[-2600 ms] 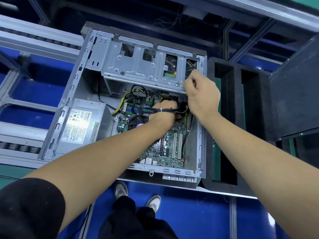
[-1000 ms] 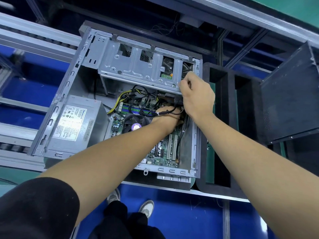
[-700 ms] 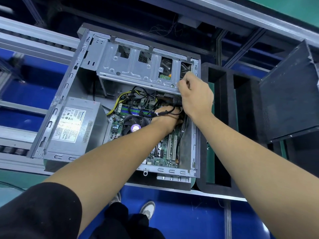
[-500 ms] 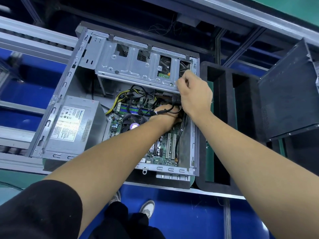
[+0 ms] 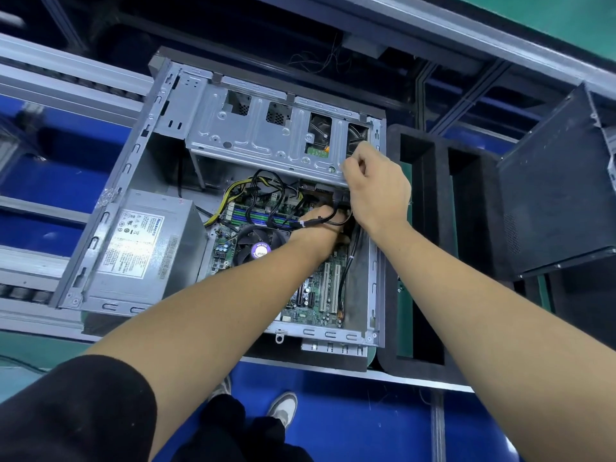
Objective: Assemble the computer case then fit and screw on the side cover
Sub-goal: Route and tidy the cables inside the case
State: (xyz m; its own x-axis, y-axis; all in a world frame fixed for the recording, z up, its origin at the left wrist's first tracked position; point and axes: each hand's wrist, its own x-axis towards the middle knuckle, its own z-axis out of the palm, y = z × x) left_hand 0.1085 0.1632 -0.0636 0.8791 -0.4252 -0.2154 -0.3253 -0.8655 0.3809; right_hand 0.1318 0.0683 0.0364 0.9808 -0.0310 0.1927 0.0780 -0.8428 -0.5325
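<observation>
The open computer case [image 5: 133, 181] lies on its side with the motherboard [image 5: 313, 305], power supply [image 5: 143, 248] and silver drive cage [image 5: 260, 141] exposed. My left hand [image 5: 316, 225] reaches in under the drive cage's lower edge. Black cables [image 5: 266, 181] cross over its back and its fingers are hidden. My right hand [image 5: 376, 191] is curled at the cage's lower right corner, fingers and thumb pinching the metal edge there. The dark side cover [image 5: 550, 195] stands apart at the right.
A black foam tray [image 5: 440, 255] with deep slots sits right of the case. Grey conveyor rails [image 5: 50, 88] run at the left. The CPU fan [image 5: 256, 245] lies beside my left wrist. My shoes [image 5: 283, 405] show below on the blue floor.
Both hands keep almost the same places at the drive cage corner. My right hand has shifted only slightly along the cage edge. The view has drifted a little.
</observation>
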